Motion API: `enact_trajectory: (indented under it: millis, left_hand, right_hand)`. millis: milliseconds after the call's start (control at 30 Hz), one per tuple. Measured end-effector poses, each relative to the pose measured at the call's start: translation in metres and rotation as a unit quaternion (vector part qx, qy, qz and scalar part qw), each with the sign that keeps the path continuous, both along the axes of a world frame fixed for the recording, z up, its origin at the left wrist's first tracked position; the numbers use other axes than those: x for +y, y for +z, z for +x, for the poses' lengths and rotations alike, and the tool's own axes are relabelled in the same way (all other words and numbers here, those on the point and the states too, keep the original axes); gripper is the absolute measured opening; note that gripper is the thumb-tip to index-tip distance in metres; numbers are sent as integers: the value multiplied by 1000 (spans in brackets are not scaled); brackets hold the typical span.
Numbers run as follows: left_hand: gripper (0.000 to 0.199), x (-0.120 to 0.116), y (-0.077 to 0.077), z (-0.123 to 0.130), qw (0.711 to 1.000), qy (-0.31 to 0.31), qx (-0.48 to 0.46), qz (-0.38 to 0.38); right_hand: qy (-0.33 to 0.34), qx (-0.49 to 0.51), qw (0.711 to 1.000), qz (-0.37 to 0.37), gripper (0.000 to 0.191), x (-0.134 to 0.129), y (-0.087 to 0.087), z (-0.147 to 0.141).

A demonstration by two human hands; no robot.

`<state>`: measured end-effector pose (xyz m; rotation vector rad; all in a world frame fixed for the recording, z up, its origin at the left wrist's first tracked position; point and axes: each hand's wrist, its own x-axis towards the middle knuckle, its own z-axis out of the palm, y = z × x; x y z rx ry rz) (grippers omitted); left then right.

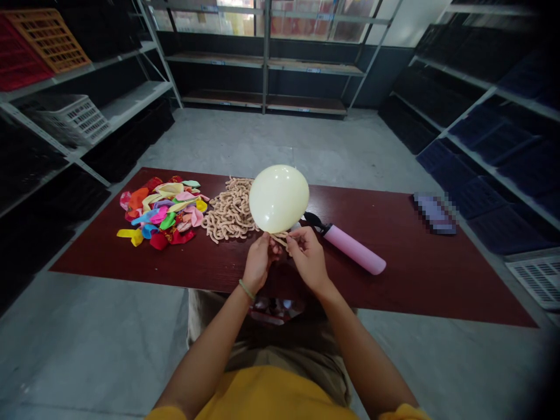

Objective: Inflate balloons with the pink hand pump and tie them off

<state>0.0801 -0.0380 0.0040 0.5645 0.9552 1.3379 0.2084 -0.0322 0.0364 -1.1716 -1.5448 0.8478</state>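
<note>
A pale yellow inflated balloon (279,198) stands above my two hands, its lower end at my fingertips. My left hand (259,261) is closed at the balloon's base and seems to pinch its neck, which is mostly hidden. With thumb and fingers together, my right hand (310,256) grips a tan cord (280,237) that runs across beneath the balloon toward my left fingers. Just behind and left of the balloon lies a heap of short, curly tan cords (231,210). A pink hand pump (355,249) with a black end rests to the right of my right hand.
A dark red table (420,274) carries everything. On its left lies a pile of colourful uninflated balloons (164,213). A blurred-out flat item (434,213) is at the far right. Shelves (306,105) surround the floor, with a white basket (83,119) on the left.
</note>
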Motion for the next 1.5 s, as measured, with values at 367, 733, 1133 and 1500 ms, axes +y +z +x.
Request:
enact_trajectory:
  millis: [367, 733, 1133, 1500]
  left_hand:
    - [40, -2, 38, -30, 719, -73, 680, 127]
    - [28, 4, 93, -78, 497, 49, 785, 365]
    - [14, 0, 164, -77, 479, -29, 725, 495]
    - [41, -10, 144, -47, 687, -94, 635, 340]
  right_hand:
    - [125, -245, 909, 315, 15, 28, 34, 10]
    - [30, -191, 924, 329, 12, 36, 69, 0]
    - [1, -116, 966, 230, 12, 11, 104, 11]
    - [44, 15, 997, 68, 6, 10, 104, 5]
